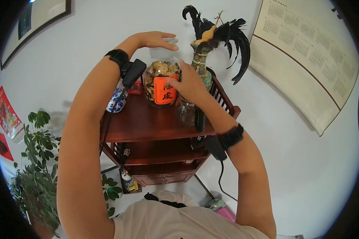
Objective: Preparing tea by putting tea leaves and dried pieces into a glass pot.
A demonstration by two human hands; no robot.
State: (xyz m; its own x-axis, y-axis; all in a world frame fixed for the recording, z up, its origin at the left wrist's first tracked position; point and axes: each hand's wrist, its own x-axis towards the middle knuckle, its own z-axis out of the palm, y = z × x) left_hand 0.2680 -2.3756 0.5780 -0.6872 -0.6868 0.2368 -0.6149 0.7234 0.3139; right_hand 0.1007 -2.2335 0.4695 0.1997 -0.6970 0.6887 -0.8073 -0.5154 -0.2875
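Observation:
A clear glass jar [150, 85] stands on the top of a dark red wooden shelf unit [135, 123]. Dried brown and yellowish pieces, possibly peel, fill it, and an orange-red label [165, 91] is on its front. My left hand [155, 40] reaches over the jar's mouth, thumb and fingers around the glass lid [170, 41]. Against the jar's right side rests my right hand [190, 84], its thumb at the label's edge; some of its fingers are hidden behind the glass. Whether the lid sits fully on the jar is hard to tell.
Close on the right are a patterned vase [199, 59] with black feathers and a gourd, and a smaller glass jar [186, 112]. A blue-and-white porcelain piece [116, 100] and a red box [135, 87] stand left. Leafy plants [40, 147] grow at the left; a calendar scroll [303, 59] hangs right.

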